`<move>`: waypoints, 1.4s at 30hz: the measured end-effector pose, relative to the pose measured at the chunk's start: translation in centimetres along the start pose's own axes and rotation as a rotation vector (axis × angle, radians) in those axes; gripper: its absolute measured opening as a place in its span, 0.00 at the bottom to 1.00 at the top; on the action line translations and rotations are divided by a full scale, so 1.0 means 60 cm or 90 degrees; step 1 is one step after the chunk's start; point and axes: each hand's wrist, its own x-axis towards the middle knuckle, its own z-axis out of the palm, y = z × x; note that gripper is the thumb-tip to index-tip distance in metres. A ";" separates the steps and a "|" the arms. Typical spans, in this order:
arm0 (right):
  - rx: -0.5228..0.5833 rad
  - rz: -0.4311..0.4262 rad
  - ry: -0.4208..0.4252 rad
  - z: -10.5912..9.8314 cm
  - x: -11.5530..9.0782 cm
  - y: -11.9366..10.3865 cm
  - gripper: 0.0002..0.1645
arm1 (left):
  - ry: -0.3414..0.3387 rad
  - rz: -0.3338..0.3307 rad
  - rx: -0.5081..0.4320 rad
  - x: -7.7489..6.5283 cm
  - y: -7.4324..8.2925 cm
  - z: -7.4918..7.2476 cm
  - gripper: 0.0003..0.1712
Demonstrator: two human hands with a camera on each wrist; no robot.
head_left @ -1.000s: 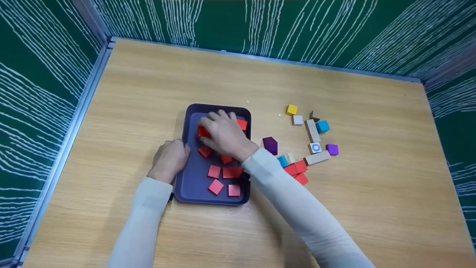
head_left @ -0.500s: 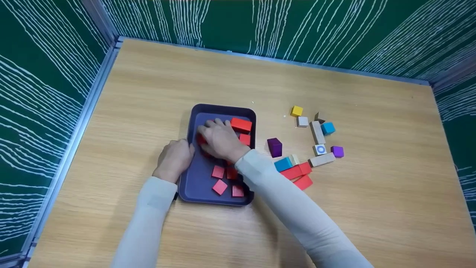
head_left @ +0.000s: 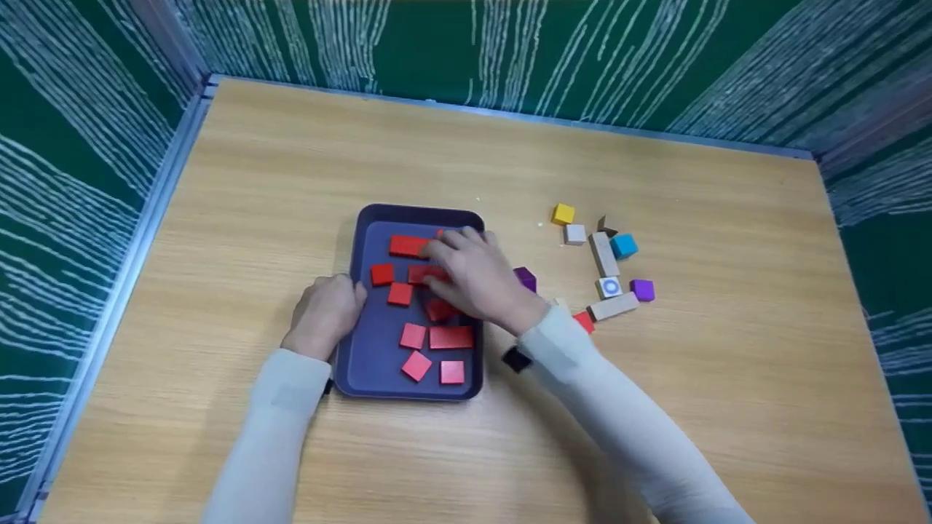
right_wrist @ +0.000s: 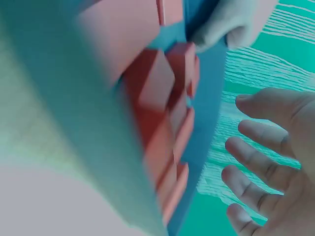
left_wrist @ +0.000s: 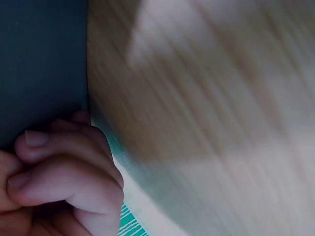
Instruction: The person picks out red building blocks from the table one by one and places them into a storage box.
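A dark blue tray [head_left: 368, 367] lies on the table with several red blocks [head_left: 410, 246] spread over its floor. At its left side, my left hand [head_left: 325, 314] grips the rim. The left wrist view shows that hand's curled fingers [left_wrist: 74, 152] against the tray's dark surface [left_wrist: 44, 64]. Over the right part of the tray is my right hand [head_left: 484, 282], partly covering the red blocks below. Its fingers [right_wrist: 256, 152] are spread apart and hold nothing in the right wrist view. Red cubes and longer red blocks sit in rows, some askew.
Right of the tray lie loose blocks: yellow [head_left: 563, 213], light grey [head_left: 603, 254], blue [head_left: 624, 246] and purple [head_left: 642, 290], plus a cube with a ring mark [head_left: 609, 287]. My right forearm hides some of the red ones. Green panels with white streaks [head_left: 429, 44] border the wooden table [head_left: 291, 160].
My right hand has moved right from the tray's upper left, letting go of the red blocks there, which now show uncovered. The left hand keeps its hold on the rim.
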 end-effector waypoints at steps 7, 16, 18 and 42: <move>0.011 0.052 0.073 -0.048 -0.119 0.063 0.23 | -0.001 0.011 0.012 -0.001 -0.001 -0.002 0.24; -0.024 0.162 0.105 -0.055 -0.263 0.147 0.23 | -0.008 0.010 0.023 -0.005 0.000 -0.005 0.24; -0.023 0.187 0.092 -0.053 -0.281 0.156 0.24 | -0.011 0.004 0.023 -0.007 0.002 -0.005 0.24; -0.020 0.189 0.001 -0.031 -0.314 0.177 0.25 | -0.010 0.010 0.023 -0.007 0.001 -0.006 0.23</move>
